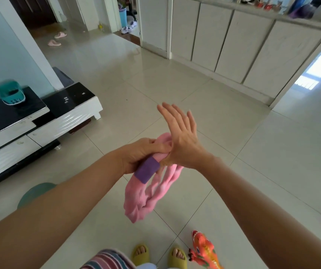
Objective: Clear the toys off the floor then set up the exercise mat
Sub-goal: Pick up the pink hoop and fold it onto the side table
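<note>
A pink looped band (151,189) with a purple patch is held at the centre of the frame, gripped near its top by the left hand (142,154), whose fingers are curled round the bunched fabric. The loops hang down and slightly leftward from that grip. The right hand (183,138) is spread, fingers straight and pointing to the upper left, its palm laid against the band's upper end just beside the left hand. An orange dinosaur toy (204,249) lies on the floor (252,162) at the lower right of the frame, beside the yellow slippers (177,256). The toy is judged nearer the right hand, which holds nothing, and its long axis runs toward the bottom right.
</note>
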The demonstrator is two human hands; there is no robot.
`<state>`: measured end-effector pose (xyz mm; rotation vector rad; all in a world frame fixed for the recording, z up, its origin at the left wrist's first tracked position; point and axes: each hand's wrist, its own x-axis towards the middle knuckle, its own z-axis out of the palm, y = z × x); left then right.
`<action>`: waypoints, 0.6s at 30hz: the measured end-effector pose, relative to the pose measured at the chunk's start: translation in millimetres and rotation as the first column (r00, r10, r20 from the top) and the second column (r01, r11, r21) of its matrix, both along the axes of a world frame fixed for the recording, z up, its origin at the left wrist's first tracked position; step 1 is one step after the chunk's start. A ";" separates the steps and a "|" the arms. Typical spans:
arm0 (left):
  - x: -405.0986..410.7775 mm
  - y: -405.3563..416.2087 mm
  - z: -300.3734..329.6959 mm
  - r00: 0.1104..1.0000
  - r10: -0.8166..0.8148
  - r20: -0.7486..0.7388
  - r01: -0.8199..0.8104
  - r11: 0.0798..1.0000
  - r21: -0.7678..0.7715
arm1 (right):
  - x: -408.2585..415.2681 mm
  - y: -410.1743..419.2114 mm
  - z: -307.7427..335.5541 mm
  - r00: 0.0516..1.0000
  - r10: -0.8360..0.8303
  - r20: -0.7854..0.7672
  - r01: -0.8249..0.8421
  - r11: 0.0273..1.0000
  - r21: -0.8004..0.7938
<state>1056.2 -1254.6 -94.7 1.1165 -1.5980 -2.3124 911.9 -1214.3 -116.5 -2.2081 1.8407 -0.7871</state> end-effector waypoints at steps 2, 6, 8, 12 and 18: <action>-4.9 4.9 0.0 0.997 0.060 0.046 -0.058 0.998 -0.033 | -0.1 6.3 -3.4 0.997 -0.050 0.066 0.041 0.989 0.144; -12.0 8.7 2.3 0.972 0.224 0.073 -0.212 0.967 -0.142 | -9.8 22.7 -31.5 0.920 -0.246 0.305 0.150 0.940 0.306; -13.1 7.7 6.7 0.962 0.271 0.036 -0.261 0.951 -0.167 | -20.8 34.9 -56.3 0.755 -0.466 0.462 0.237 0.850 0.469; -13.6 5.7 19.6 0.937 0.341 -0.078 -0.348 0.932 -0.099 | -24.0 55.5 -90.9 0.243 -0.743 0.623 0.085 0.656 0.750; -17.7 10.3 27.9 0.854 0.477 -0.208 -0.465 0.879 0.108 | 14.2 58.9 -106.6 -0.222 -0.622 0.751 -0.215 0.782 0.584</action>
